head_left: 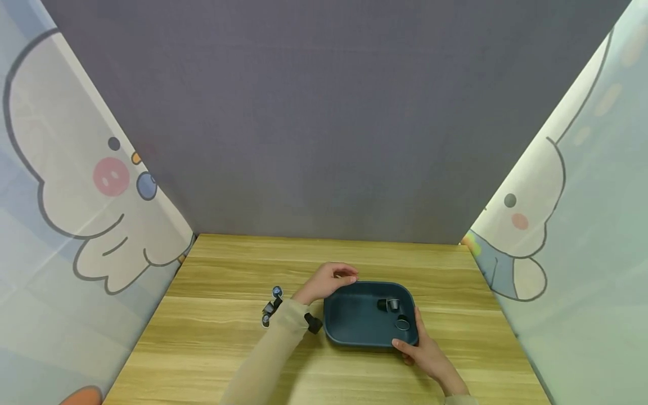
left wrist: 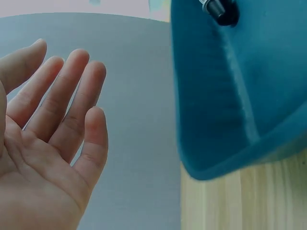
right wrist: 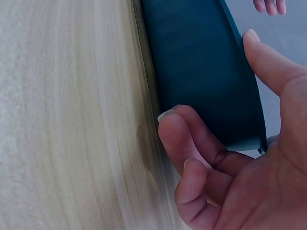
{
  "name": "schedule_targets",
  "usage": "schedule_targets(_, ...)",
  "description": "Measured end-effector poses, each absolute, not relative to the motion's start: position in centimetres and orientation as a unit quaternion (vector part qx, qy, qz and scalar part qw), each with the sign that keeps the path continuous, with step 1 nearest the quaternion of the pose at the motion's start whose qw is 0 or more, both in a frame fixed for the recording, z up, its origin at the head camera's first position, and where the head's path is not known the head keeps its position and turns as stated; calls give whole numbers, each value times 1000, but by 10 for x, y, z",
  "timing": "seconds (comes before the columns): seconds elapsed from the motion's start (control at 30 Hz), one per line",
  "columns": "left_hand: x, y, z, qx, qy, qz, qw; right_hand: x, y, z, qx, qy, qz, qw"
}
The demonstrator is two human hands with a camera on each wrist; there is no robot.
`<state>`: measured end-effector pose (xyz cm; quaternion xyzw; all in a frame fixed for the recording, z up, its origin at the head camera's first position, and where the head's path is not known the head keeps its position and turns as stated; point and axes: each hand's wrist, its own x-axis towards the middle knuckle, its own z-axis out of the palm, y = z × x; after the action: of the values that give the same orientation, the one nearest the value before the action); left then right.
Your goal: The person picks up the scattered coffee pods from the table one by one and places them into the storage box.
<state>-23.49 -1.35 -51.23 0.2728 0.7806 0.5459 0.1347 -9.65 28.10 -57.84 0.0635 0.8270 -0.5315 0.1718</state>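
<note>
A dark blue, round-cornered tray lies on the wooden table. My right hand grips its front right corner, thumb on the rim and other fingers bent against the outer wall in the right wrist view. Over by the tray's back left corner is my left hand, palm bare and fingers loosely bent in the left wrist view. Inside the tray, toward the right, sit a black coffee capsule, a silver one and a dark one with a silver rim.
Several more small capsules, one of them blue-topped, stand on the table left of my left forearm, which hides part of that area. A black block shows beside the left wrist. A grey wall rises behind the table, with printed cloth on both sides.
</note>
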Motion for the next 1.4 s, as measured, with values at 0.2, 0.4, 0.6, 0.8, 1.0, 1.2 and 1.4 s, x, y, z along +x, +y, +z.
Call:
schedule_targets(0.2, -230, -32, -511, 268, 776, 562, 104, -97, 283, -579, 62, 827, -530, 175)
schedule_targets(0.4, -221, -57, -515, 227, 780, 577, 83, -96, 281, -577, 64, 830, -527, 173)
schedule_targets(0.6, -208, -85, -509, 187, 794, 576, 62, -96, 280, -577, 64, 829, -529, 172)
schedule_targets(0.8, -200, -117, -520, 169, 794, 582, 39, -97, 281, -577, 67, 825, -534, 175)
schedule_targets(1.0, -193, -147, -534, 124, 805, 579, 29, -98, 282, -579, 66, 821, -539, 177)
schedule_targets(1.2, -183, -167, -545, 77, 816, 573, 1, -97, 281, -577, 66, 821, -539, 176)
schedule_targets(1.4, -171, -181, -560, 50, 829, 558, -6, -97, 281, -575, 61, 820, -542, 175)
